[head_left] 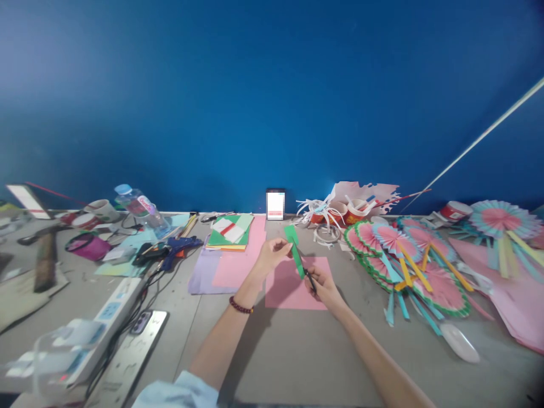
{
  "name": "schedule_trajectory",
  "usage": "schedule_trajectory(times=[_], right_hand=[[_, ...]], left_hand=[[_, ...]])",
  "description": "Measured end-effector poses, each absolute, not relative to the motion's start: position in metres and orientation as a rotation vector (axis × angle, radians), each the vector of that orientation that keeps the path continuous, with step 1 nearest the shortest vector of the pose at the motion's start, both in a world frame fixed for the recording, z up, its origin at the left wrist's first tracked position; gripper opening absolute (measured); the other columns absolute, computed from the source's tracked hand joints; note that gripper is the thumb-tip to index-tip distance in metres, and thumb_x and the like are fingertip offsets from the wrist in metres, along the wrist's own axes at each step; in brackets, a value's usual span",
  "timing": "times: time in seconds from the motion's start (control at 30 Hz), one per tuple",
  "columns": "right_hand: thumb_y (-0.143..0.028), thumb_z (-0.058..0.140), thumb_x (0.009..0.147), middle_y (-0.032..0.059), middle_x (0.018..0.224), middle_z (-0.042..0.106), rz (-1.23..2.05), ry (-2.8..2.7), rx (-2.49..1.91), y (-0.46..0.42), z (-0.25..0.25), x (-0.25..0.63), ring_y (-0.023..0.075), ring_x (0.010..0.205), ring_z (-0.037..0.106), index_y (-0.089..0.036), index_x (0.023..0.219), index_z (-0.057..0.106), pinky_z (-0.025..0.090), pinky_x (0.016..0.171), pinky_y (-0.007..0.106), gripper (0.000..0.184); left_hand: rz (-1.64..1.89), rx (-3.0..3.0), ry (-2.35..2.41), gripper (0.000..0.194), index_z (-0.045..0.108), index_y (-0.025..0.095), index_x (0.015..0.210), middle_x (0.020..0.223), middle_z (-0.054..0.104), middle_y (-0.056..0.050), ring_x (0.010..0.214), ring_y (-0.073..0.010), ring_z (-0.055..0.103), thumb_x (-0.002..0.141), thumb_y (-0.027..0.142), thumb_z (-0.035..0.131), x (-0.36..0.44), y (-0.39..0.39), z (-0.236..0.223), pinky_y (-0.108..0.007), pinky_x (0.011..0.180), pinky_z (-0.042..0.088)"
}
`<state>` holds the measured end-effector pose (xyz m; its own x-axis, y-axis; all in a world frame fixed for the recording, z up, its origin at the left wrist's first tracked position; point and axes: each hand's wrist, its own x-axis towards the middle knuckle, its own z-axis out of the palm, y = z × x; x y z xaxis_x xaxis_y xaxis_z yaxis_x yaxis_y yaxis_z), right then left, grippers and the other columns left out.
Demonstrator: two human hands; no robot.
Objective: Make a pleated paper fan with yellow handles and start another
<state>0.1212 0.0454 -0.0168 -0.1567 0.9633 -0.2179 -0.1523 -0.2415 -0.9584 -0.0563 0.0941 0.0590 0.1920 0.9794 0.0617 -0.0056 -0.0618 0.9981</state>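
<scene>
Over the middle of the desk, my left hand (273,255) pinches the edge of a narrow green paper strip (296,255). Black-handled scissors (311,280) sit in my right hand (323,288), with fingers wrapped round the handles. Their blades reach up along the lower part of the green strip, partly hidden by it, so I cannot tell how far apart they are. Beneath both hands lies a square pink paper sheet (283,289). To the left of my left hand is a stack of coloured papers (229,233) on larger pink and purple sheets (204,276).
On the right lie several pleated paper fans (442,280) and a white computer mouse (459,343). Cups with white strips (357,212) stand behind. Leftward are a power strip (108,311), a phone (131,357), a glue gun (176,249), a bottle (142,209) and a hammer (45,258).
</scene>
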Motion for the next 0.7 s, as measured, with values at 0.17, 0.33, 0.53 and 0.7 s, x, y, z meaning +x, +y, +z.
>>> schedule_trajectory(times=[0.17, 0.33, 0.53, 0.7], right_hand=[[-0.062, 0.075, 0.057, -0.0088, 0.043, 0.046, 1.565, -1.067, -1.179, 0.0447, -0.0155, 0.1216, 0.0035, 0.033, 0.031, -0.021, 0.073, 0.046, 0.021, 0.033, 0.015, 0.052], [-0.062, 0.073, 0.059, -0.0083, 0.043, 0.048, 1.585, -1.112, -1.164, 0.043, -0.0152, 0.1214, 0.0036, 0.033, 0.03, -0.021, 0.074, 0.047, 0.02, 0.032, 0.015, 0.051], [-0.062, 0.072, 0.06, -0.0079, 0.044, 0.049, 1.599, -1.125, -1.191, 0.0425, -0.0153, 0.1202, 0.0037, 0.032, 0.03, -0.021, 0.075, 0.046, 0.02, 0.031, 0.015, 0.051], [-0.062, 0.072, 0.06, -0.0083, 0.045, 0.05, 1.599, -1.116, -1.206, 0.0421, -0.0166, 0.1204, 0.0036, 0.032, 0.03, -0.022, 0.076, 0.045, 0.019, 0.031, 0.015, 0.051]], left_hand=[[1.107, 1.353, 1.014, 0.035, 0.064, 0.016, 0.067, 0.064, 0.062, -0.002, 0.064, -0.0159, 0.06, 0.076, 0.05, 0.065, -0.0562, 0.0923, 0.0645, -0.028, 0.064, 0.05], [1.207, 1.323, 1.124, 0.038, 0.058, 0.018, 0.059, 0.06, 0.057, 0.0, 0.06, -0.0132, 0.054, 0.076, 0.051, 0.064, -0.0554, 0.092, 0.0689, -0.026, 0.059, 0.045], [1.272, 1.342, 1.133, 0.038, 0.052, 0.019, 0.058, 0.057, 0.05, 0.002, 0.057, -0.0117, 0.048, 0.077, 0.05, 0.063, -0.0567, 0.0943, 0.0642, -0.025, 0.056, 0.04], [1.237, 1.356, 1.114, 0.036, 0.053, 0.018, 0.06, 0.058, 0.05, 0.002, 0.058, -0.0112, 0.048, 0.078, 0.047, 0.062, -0.0574, 0.0943, 0.0615, -0.025, 0.058, 0.039]])
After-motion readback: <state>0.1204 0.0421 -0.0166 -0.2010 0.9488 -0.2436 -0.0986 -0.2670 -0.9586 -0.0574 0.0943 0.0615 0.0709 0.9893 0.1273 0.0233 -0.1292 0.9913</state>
